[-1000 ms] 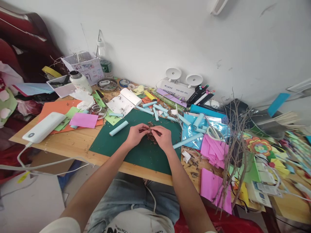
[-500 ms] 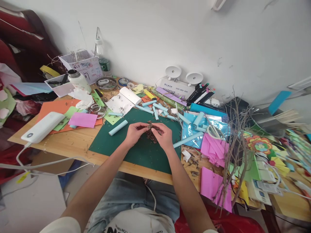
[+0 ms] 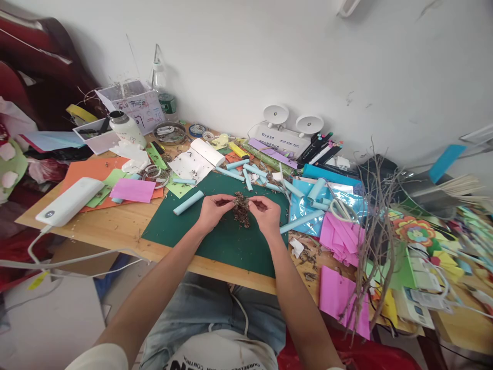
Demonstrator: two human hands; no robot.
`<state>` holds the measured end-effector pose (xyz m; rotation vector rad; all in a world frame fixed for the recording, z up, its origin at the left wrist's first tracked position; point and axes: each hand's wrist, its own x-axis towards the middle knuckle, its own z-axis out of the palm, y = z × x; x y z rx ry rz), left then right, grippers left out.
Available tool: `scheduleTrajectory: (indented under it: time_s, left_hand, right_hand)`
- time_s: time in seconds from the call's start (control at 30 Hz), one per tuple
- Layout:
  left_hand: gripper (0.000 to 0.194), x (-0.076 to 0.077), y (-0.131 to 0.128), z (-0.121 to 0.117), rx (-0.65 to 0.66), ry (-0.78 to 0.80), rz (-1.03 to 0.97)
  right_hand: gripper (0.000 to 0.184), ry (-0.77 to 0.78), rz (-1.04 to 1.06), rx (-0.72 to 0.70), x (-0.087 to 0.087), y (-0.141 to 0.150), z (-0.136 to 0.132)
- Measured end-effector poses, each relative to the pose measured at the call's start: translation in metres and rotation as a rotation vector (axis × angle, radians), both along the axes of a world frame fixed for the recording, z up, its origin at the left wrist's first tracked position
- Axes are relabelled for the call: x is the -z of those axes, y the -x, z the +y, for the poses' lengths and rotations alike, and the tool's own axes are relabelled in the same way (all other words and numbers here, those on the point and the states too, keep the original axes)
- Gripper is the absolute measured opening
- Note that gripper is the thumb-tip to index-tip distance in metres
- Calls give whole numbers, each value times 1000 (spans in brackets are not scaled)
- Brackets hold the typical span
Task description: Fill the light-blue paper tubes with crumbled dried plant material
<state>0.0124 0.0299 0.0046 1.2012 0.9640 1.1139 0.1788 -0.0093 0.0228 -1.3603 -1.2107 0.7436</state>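
Both my hands are over a dark green cutting mat [image 3: 231,241] on a wooden table. My left hand [image 3: 213,210] and my right hand [image 3: 266,213] each pinch a small brown twiggy clump [image 3: 241,206] from opposite sides, fingers curled. Brown crumbs lie on the mat under the clump. A light blue paper roll [image 3: 187,202] lies just left of my left hand, and a longer blue roll [image 3: 301,221] lies right of my right hand.
Several blue paper rolls [image 3: 246,169], pink sheets [image 3: 341,236], a bundle of bare branches [image 3: 375,231], white scissors [image 3: 339,209], a white power bank [image 3: 69,201] with its cable, a white bottle [image 3: 125,129], markers [image 3: 319,146] and coloured paper crowd the table.
My hands have drawn slightly apart, and the brown clump between them shows more. The view has shifted a little.
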Motion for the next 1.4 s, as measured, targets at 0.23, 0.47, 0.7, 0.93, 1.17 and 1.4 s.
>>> scheduleTrajectory:
  time_s: [0.23,0.47,0.7,0.93,1.17,1.4]
  left_hand:
    - [27,3,-4,-5,48,-55,-2]
    - [17,1,-4,-8,35,-140,18]
    - [26,1,-2,-2,-24,-11,-16]
    - [24,-1,-2,-3,-24,-15,19]
    - [25,-1,-3,-2,-32,-16,-9]
    - [24,1,-5,-3,-9,-10,9]
  right_hand:
    - [19,-10,-41,-116,2,6,-1]
    - [16,32,-41,-40,2,5,1]
    - [20,58,61,-122,-2,6,1]
    - [13,36,-22,-11,-2,9,1]
    - [20,-6,9,-116,2,8,0]
    - [14,37,-101,-56,-1,11,1]
